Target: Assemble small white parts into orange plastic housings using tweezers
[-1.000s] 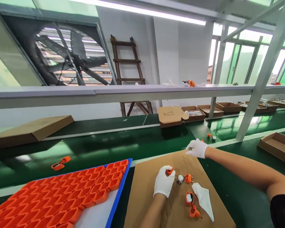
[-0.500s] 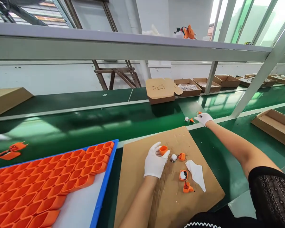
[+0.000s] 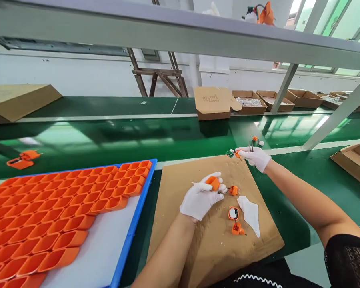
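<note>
White gloves cover both hands. My left hand (image 3: 200, 197) holds an orange shell (image 3: 213, 183) over the cardboard sheet (image 3: 180, 176). Between the fingers of my right hand (image 3: 256, 157) are an orange plug piece (image 3: 237, 153) with a green circuit board (image 3: 230, 153) hanging off its left side, and metal tweezers (image 3: 251, 146). On the cardboard, an orange plug (image 3: 234, 191) lies just right of my left hand. Below it are an orange shell with a white part inside (image 3: 233, 213), a wired plug (image 3: 237, 229) and a white paper piece (image 3: 249, 214).
A blue-edged tray (image 3: 135, 224) of orange shells fills the left. Another plug assembly (image 3: 255, 139) lies on the green belt (image 3: 132, 138) beyond my right hand; one more (image 3: 22, 160) is far left. Cardboard boxes (image 3: 213, 102) line the back, under a shelf beam (image 3: 168, 34).
My right hand has moved back toward the cardboard and now holds a plug piece with a circuit board. My left hand has turned slightly, still holding the shell. The camera view has shifted.
</note>
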`<control>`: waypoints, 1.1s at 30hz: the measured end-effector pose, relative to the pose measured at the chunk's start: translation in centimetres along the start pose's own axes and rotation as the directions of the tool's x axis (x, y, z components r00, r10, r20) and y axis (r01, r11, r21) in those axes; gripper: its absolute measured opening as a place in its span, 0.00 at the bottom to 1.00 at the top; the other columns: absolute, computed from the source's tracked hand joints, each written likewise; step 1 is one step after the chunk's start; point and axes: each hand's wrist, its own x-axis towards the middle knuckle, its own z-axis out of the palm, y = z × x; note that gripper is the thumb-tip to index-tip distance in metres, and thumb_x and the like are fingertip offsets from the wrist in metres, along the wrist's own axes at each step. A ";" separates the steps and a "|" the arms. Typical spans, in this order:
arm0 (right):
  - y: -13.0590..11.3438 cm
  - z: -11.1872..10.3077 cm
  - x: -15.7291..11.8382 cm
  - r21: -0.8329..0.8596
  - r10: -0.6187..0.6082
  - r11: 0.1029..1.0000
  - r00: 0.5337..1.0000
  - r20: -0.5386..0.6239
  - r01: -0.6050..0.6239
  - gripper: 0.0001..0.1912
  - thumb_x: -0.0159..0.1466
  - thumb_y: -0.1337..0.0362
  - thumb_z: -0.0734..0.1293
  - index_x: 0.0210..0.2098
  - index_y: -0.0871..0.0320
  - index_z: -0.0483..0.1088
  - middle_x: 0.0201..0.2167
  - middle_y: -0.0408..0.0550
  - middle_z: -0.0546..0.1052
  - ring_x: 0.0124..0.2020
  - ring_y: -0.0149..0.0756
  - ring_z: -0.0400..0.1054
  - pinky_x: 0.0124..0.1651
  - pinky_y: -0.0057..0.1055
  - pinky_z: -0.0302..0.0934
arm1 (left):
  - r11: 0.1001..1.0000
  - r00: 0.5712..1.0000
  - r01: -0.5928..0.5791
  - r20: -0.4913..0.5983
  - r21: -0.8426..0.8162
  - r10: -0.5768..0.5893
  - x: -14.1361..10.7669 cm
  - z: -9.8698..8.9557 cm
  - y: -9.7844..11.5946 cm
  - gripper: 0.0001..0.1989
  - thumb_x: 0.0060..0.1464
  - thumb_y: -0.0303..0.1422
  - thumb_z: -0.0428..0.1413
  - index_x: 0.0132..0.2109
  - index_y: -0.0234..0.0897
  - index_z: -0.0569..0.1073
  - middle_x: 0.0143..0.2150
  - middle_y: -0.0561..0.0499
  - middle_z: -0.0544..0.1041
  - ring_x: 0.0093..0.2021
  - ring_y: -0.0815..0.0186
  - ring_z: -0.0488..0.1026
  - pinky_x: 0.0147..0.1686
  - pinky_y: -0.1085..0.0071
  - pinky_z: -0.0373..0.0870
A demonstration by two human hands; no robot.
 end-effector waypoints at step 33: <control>0.5 6.1 -12.7 -0.108 -0.614 0.789 0.772 -0.165 0.605 0.17 0.61 0.63 0.76 0.50 0.48 0.76 0.40 0.44 0.81 0.44 0.37 0.77 0.48 0.36 0.73 | 0.971 0.993 0.031 0.107 0.238 -0.057 -0.9 1.7 -2.2 0.26 0.38 0.48 0.74 0.39 0.36 0.78 0.27 0.54 0.74 0.23 0.72 0.67 0.23 0.74 0.63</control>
